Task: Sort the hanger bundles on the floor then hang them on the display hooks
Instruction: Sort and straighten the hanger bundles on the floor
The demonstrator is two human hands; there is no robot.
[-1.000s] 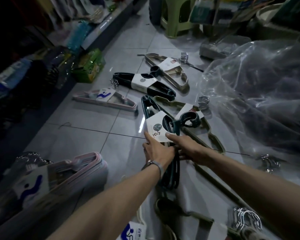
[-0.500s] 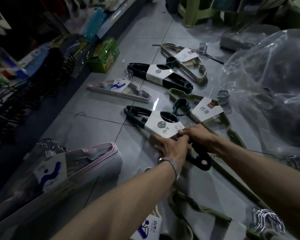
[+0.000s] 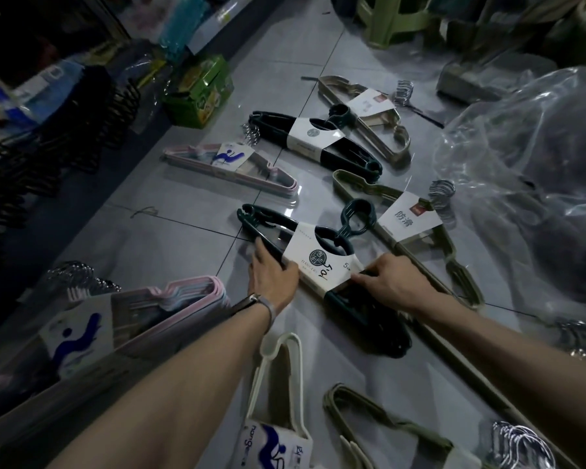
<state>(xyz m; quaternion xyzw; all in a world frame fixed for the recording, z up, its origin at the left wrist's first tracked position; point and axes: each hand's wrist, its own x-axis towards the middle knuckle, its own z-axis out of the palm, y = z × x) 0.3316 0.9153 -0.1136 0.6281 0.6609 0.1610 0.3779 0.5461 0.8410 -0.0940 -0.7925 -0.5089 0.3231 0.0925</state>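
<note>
A dark green hanger bundle [image 3: 322, 262] with a white paper band lies flat on the grey floor tiles, its ring hook [image 3: 356, 216] pointing away from me. My left hand [image 3: 273, 277] grips the bundle's left arm beside the band. My right hand [image 3: 394, 282] pinches the band's right edge over the bundle's right arm. A second dark green bundle [image 3: 318, 140] lies further back, parallel to it. Around them lie a pink bundle [image 3: 230, 167], a beige bundle [image 3: 372, 120] and an olive bundle [image 3: 413, 221] with metal hooks.
A thick pink bundle [image 3: 132, 319] lies at my near left, with a white bundle [image 3: 278, 384] and an olive one [image 3: 386, 421] close to me. Crumpled clear plastic [image 3: 521, 164] fills the right. A green box [image 3: 200, 93] and store shelves [image 3: 65, 96] line the left; a green stool [image 3: 396, 18] stands behind.
The dark green bundle has been turned from pointing away from me to lying crosswise and flat on the floor. My hands have spread apart to its two arms.
</note>
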